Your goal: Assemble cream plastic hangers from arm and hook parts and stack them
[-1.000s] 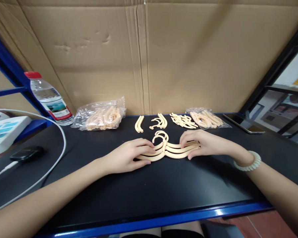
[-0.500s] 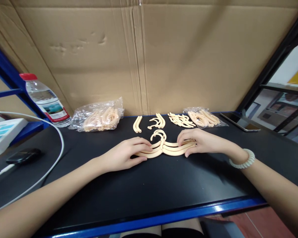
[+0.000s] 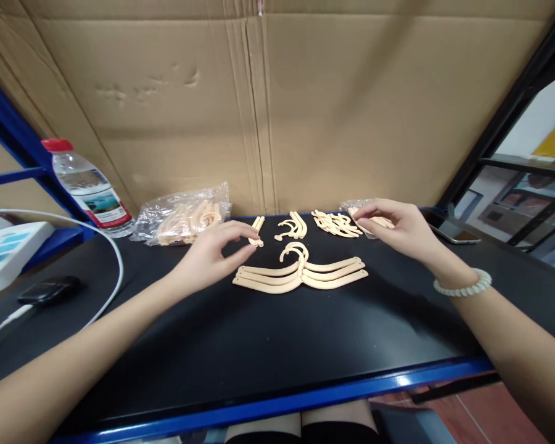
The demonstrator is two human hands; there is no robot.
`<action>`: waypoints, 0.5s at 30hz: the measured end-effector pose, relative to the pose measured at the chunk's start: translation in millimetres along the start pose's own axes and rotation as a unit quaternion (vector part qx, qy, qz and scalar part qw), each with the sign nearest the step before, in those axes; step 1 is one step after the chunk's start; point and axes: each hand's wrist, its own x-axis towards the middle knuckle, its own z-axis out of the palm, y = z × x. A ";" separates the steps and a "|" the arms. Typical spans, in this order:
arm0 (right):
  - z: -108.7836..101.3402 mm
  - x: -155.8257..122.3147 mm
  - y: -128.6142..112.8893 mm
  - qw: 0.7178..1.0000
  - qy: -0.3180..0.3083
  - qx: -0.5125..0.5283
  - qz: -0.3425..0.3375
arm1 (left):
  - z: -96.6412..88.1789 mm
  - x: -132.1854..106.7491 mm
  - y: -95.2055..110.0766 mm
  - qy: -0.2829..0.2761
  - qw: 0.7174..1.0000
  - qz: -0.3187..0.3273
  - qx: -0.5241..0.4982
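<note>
A stack of three beige plastic hangers (image 3: 300, 273) lies flat on the black table (image 3: 277, 345), with neither hand on it. My left hand (image 3: 213, 254) hovers behind and left of the stack. Its thumb and forefinger are slightly apart, right at the near end of a pair of curved beige arm pieces (image 3: 258, 229). My right hand (image 3: 398, 229), with a pale bead bracelet on the wrist, is over the small clear bag of beige parts (image 3: 358, 213) at the back right. Its fingertips are pinched on a beige piece there.
Loose hook pieces (image 3: 293, 228) and a pile of small beige parts (image 3: 335, 223) lie along the back edge. A larger clear bag of parts (image 3: 185, 219) and a water bottle (image 3: 87, 188) sit at back left. A white cable (image 3: 106, 246) and a phone (image 3: 453, 231) flank the table.
Both hands have let go of the hanger stack and lifted away toward the back. The left went to the curved arm pieces, the right to the small bag.
</note>
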 end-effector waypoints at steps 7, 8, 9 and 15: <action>22.0 12.0 22.7 0.994 0.014 0.040 0.100 | -2.4 15.2 -30.1 0.011 0.983 -0.181 -0.037; 26.3 14.2 24.2 0.992 0.013 0.042 0.119 | 0.6 17.2 -33.7 0.003 0.982 -0.187 -0.036; 30.6 16.2 24.7 0.990 0.009 0.043 0.135 | 3.9 19.2 -36.6 -0.005 0.981 -0.194 -0.033; 57.0 27.9 11.0 0.979 -0.068 0.040 0.189 | 16.1 28.1 -43.8 -0.051 0.973 -0.226 0.016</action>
